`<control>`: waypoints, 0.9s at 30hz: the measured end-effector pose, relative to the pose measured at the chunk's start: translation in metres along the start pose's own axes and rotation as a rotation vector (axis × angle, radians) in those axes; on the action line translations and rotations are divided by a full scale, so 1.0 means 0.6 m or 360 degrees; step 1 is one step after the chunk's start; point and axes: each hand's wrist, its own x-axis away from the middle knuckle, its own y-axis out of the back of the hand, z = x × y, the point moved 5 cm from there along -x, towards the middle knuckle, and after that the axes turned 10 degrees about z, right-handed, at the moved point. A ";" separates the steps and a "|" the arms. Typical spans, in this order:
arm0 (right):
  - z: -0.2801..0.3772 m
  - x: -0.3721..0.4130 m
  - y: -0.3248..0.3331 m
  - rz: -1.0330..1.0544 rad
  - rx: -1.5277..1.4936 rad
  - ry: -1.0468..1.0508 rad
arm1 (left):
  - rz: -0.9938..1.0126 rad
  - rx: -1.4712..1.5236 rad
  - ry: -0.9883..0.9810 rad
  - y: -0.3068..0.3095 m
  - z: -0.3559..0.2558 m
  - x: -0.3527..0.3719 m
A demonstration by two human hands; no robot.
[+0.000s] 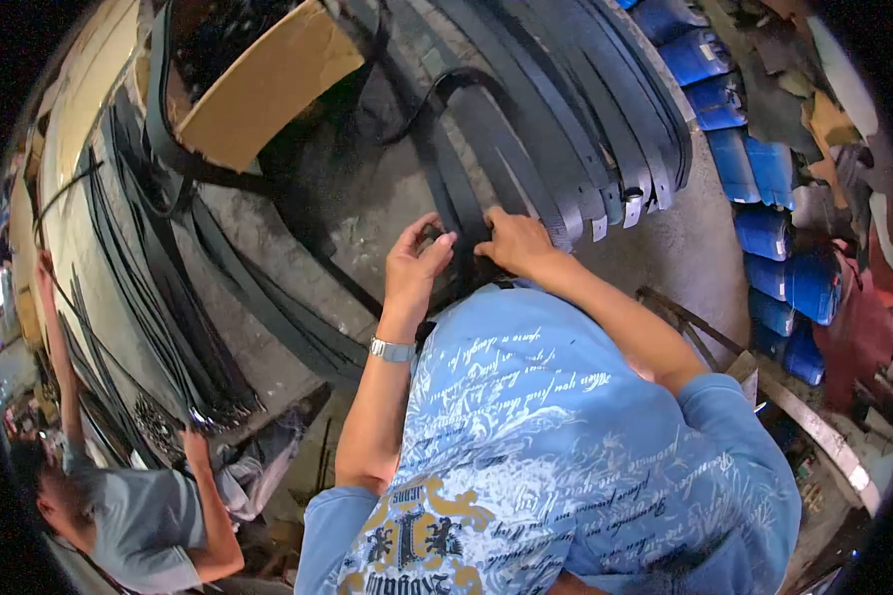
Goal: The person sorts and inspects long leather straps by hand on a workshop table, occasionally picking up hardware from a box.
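Observation:
Close in front of my body, my left hand (419, 260) has its thumb and fingers pinched at the edge of a black leather belt strap (453, 198). A metal watch is on that wrist. Across the strap, my right hand (518, 241) is closed with its fingers curled against the other side; its fingertips are partly hidden. The strap runs away from me over the grey worktable. Right of it lies a thick stack of black belt straps (556, 129), several ending in metal tips or buckles near the table edge.
A brown cardboard piece (273, 84) stands at the back left. Long bundles of black straps (169, 288) lie across the left side. A co-worker (139, 516) handles straps at lower left. Blue wrapped bundles (764, 233) line the right, near a metal frame (814, 421).

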 end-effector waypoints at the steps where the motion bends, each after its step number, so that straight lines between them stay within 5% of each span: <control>1: -0.001 -0.006 0.000 0.0086 -0.0071 0.0027 | -0.0023 0.0037 0.0024 0.002 0.001 0.008; 4: -0.013 -0.030 -0.009 0.0272 -0.0537 0.0191 | -0.0065 0.0015 0.0022 0.008 -0.010 0.031; 6: 0.055 0.020 0.037 0.0420 -0.1331 0.0011 | -0.0107 0.0075 0.0057 0.014 -0.014 0.052; 9: 0.080 0.014 0.062 0.0393 -0.1643 0.0150 | -0.0117 0.0096 0.0026 0.016 -0.022 0.082; 17: 0.108 -0.035 0.088 0.0280 -0.1940 0.0400 | -0.0083 0.0245 0.0030 0.007 -0.014 0.126; 27: 0.112 -0.037 0.061 0.0242 -0.1763 0.0307 | -0.0069 0.0309 0.0028 -0.010 -0.016 0.132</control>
